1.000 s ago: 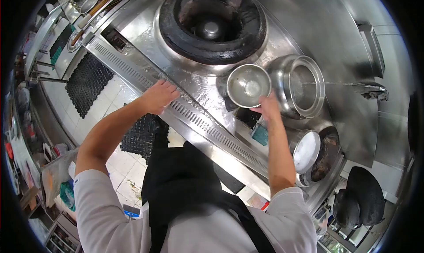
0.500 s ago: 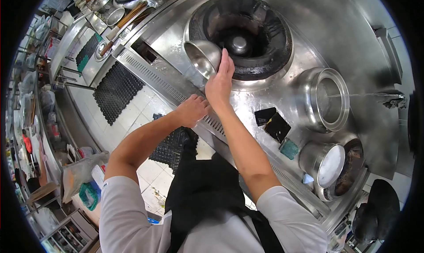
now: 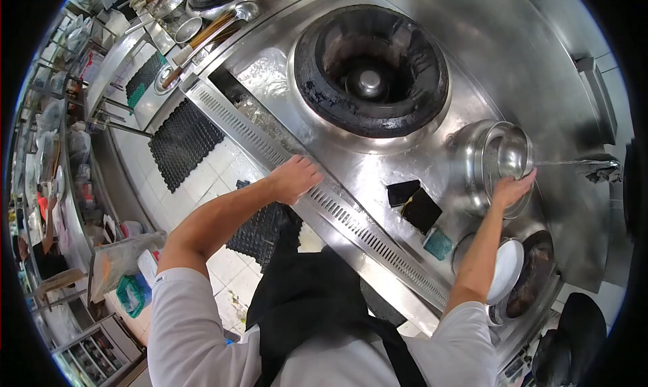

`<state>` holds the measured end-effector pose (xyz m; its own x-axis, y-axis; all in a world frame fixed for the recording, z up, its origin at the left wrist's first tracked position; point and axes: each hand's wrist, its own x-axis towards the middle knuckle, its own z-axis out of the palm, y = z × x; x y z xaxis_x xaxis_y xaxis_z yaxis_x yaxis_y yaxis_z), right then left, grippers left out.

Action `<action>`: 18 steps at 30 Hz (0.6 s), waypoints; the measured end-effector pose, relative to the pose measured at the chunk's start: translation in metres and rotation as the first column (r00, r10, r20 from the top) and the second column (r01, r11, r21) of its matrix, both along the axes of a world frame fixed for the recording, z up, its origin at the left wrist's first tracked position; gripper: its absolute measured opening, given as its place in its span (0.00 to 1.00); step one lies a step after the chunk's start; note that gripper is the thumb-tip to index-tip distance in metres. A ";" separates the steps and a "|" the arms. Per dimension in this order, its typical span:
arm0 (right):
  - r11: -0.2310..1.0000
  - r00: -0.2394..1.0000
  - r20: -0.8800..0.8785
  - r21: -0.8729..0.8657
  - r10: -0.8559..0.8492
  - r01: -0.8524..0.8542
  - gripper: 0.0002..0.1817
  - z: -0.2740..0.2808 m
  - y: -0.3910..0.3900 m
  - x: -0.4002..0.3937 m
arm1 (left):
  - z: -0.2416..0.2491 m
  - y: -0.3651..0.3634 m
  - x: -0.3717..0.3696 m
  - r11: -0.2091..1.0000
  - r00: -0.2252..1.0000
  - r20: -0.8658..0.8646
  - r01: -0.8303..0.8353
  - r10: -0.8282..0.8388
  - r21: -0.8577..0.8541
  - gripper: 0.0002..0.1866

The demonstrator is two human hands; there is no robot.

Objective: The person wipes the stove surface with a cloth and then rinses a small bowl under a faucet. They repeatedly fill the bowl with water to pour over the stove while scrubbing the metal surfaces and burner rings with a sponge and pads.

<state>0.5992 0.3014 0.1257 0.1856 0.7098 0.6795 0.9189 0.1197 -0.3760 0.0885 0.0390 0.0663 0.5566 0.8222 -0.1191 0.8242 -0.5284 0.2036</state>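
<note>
My right hand [image 3: 511, 190] is closed on the rim of a shiny metal bowl [image 3: 514, 154], held at the mouth of a large round metal pot [image 3: 472, 161]. A thin stream of water [image 3: 563, 162] comes in from the right towards the bowl and pot. My left hand [image 3: 295, 179] rests on the slotted metal edge [image 3: 344, 211] of the stove, fingers curled; whatever lies under them is hidden. Between the hands, on the steel top, are dark flat pads [image 3: 422, 210] and a green scouring pad [image 3: 438, 244].
A black-rimmed wok burner [image 3: 370, 120] stands at the upper middle of the steel stove top. Below the pot sits a container with white contents [image 3: 506, 269], partly behind my right forearm. A wet drain channel [image 3: 266, 127] runs inside the slotted edge. Black mats [image 3: 183, 144] lie on the floor.
My right hand has carried the metal bowl from beside the wok burner across to the round pot at the right. My left hand stays on the slotted edge.
</note>
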 end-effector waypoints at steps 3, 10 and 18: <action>0.979 0.992 0.056 -0.168 -0.110 0.118 0.41 -0.027 0.034 0.050 | 0.007 0.002 0.002 0.998 1.000 -0.028 -0.010 0.009 -0.057 0.24; 0.762 0.831 -0.461 -0.644 -0.310 -0.073 0.30 -0.134 0.104 0.110 | 0.027 0.009 0.016 0.985 0.990 -0.141 -0.045 0.022 -0.165 0.25; 0.802 0.077 -0.965 -0.250 -0.249 -0.543 0.22 -0.067 0.079 0.137 | 0.013 0.005 0.012 0.988 0.994 -0.107 -0.053 0.037 -0.148 0.27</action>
<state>0.7366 0.3807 0.0588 0.1970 0.8920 -0.4068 -0.3089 -0.3374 -0.8892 0.1004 0.0440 0.0798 0.4976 0.8143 -0.2987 0.8672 -0.4602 0.1902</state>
